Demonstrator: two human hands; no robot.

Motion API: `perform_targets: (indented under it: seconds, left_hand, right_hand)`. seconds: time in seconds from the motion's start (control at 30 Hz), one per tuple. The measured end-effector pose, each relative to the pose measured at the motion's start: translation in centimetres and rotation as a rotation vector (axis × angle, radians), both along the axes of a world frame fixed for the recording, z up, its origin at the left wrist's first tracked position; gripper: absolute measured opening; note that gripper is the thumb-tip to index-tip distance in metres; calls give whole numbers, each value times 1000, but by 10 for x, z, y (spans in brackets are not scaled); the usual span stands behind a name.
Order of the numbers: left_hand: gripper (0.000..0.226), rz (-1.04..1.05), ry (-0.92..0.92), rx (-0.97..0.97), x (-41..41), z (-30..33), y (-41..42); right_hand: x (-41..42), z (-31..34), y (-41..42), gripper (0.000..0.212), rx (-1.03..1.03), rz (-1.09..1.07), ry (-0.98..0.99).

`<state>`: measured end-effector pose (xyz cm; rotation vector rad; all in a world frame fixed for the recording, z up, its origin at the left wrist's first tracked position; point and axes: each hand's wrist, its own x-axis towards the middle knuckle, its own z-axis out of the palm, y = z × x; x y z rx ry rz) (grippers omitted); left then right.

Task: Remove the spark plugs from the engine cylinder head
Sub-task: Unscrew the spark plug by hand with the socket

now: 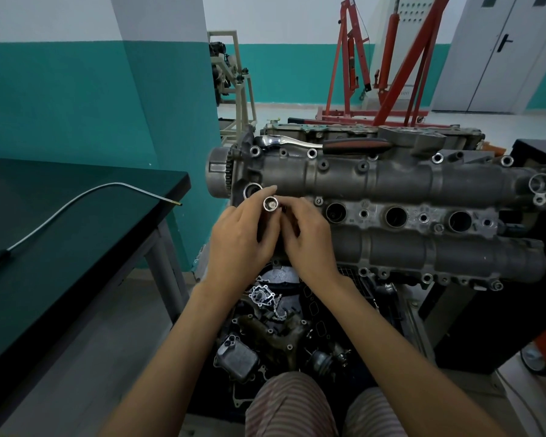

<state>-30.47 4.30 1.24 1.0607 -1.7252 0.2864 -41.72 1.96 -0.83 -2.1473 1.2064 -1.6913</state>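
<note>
The grey engine cylinder head (391, 181) lies across the stand in front of me, with three open spark plug wells (396, 216) in a row to the right of my hands. My left hand (240, 244) grips a shiny tubular socket (270, 204), its open end facing up toward me. My right hand (306, 241) has its fingers curled against the socket's right side, over the leftmost well, which is hidden. Inside the socket something pale shows; I cannot tell what it is. A ratchet wrench (312, 142) with a red-black handle rests on the head's far edge.
A dark table (76, 247) stands at the left with a bent metal tube (76, 200) on it. Loose engine parts (265, 326) lie in a tray below my hands. A red engine hoist (388, 58) and grey cabinets stand at the back.
</note>
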Motion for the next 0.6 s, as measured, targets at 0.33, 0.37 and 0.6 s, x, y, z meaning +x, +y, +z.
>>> perform_targets:
  seconds: [0.33,0.37,0.6]
  left_hand:
    - [30,24,42,23,-3,1,2]
    - [28,13,40,14,-2,2,3]
    - [12,32,-35,-30,-1,1,-1]
  right_hand:
    - [1,-2,0,12,25,-8,-32]
    - [0,-2,0,16,9,2,-21]
    - [0,0,-1,31,-2,-12,39]
